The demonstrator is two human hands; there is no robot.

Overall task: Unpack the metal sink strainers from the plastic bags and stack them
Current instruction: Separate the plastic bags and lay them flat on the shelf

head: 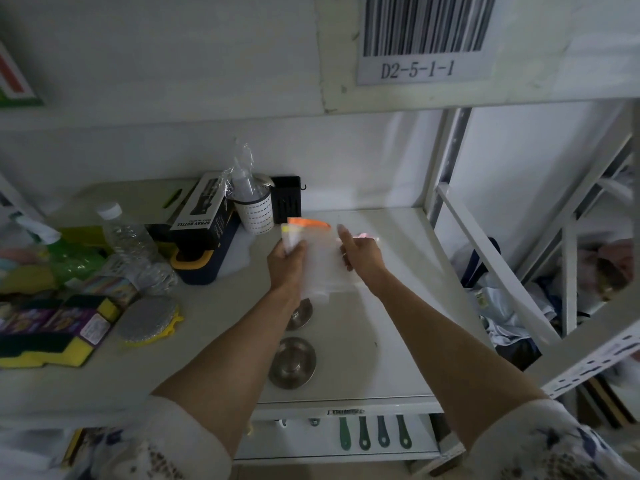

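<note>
Two round metal sink strainers lie on the white shelf (391,306): one strainer (293,362) near the front edge, a second strainer (300,314) just behind it, partly hidden under my left forearm. My left hand (286,263) grips a clear plastic bag (320,258) with an orange and yellow header, held above the shelf. My right hand (358,252) is at the bag's right edge, its index finger stretched out and the other fingers curled; whether it pinches the bag is unclear.
At the back stand a white perforated cup (255,213), a black holder (286,199) and a spray bottle box (201,211). Water bottle (130,242), sponges (52,336) and a scouring pad (147,320) crowd the left. A white rack upright (446,168) bounds the right.
</note>
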